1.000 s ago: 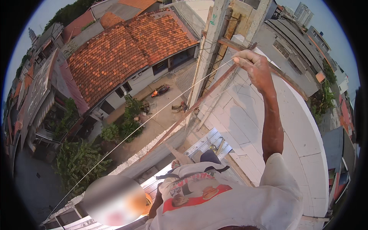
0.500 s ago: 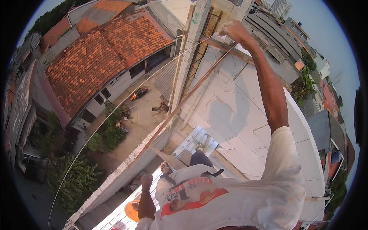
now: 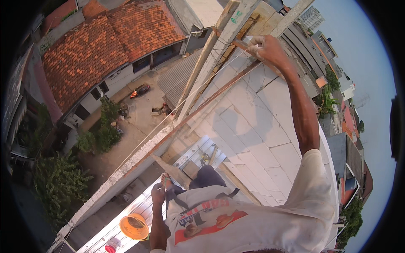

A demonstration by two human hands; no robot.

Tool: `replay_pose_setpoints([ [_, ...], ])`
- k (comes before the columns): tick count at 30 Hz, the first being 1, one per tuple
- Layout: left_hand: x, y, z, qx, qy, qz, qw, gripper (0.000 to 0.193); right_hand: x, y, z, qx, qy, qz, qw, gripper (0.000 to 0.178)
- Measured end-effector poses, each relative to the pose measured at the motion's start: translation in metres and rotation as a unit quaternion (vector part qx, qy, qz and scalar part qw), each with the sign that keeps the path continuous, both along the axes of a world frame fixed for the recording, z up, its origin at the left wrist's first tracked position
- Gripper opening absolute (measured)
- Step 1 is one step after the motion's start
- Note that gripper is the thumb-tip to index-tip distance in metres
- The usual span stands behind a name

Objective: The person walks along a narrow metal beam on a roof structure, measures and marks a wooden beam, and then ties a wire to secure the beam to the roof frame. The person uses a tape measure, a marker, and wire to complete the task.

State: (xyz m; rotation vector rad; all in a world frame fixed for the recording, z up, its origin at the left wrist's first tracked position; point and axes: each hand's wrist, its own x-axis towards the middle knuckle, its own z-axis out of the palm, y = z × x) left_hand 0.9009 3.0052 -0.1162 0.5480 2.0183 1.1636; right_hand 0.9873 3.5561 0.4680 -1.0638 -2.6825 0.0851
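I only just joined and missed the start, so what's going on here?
A person high above a yard has the right hand raised, pinching a thin pale string that runs off toward the lower left. The left hand is low, near the person's foot, its fingers curled; whether it holds anything is too unclear to tell. A white block wall lies below the raised arm, and an orange bucket sits on pale ribbed sheeting.

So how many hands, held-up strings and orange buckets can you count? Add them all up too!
Hands: 2, the left hand and the right hand
Held-up white string: 1
Orange bucket: 1
Total: 4
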Motion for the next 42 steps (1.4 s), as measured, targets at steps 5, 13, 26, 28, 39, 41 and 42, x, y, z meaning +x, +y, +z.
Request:
replay_pose_setpoints([
  [5,-0.014,0.143,0.286,0.287,0.05,-0.208,0.934,0.027,0.015,-0.109,-0.062,-0.036,-0.024,0.129,0.991,0.018],
  [13,-0.034,0.203,0.353,0.283,0.232,-0.073,0.928,0.022,0.005,-0.203,-0.185,-0.083,0.153,0.255,0.951,0.012],
  [26,-0.046,0.191,0.303,0.168,-0.141,-0.124,0.968,0.025,0.019,-0.183,-0.129,-0.013,0.277,0.078,0.958,0.029],
  [28,-0.047,0.189,0.306,0.171,-0.162,-0.123,0.964,0.026,0.018,-0.149,-0.106,0.071,0.278,0.011,0.958,0.032],
  [39,-0.049,0.168,0.282,0.179,-0.105,-0.107,0.972,0.027,0.031,-0.048,-0.067,-0.041,0.15,-0.069,0.985,0.028],
  [41,-0.048,0.164,0.278,0.171,-0.114,-0.099,0.974,0.027,0.029,-0.04,-0.024,0.039,0.14,-0.062,0.987,0.03],
  [42,-0.046,0.163,0.278,0.165,-0.117,-0.1,0.974,0.027,0.036,-0.022,-0.007,0.106,0.131,-0.04,0.985,0.032],
])
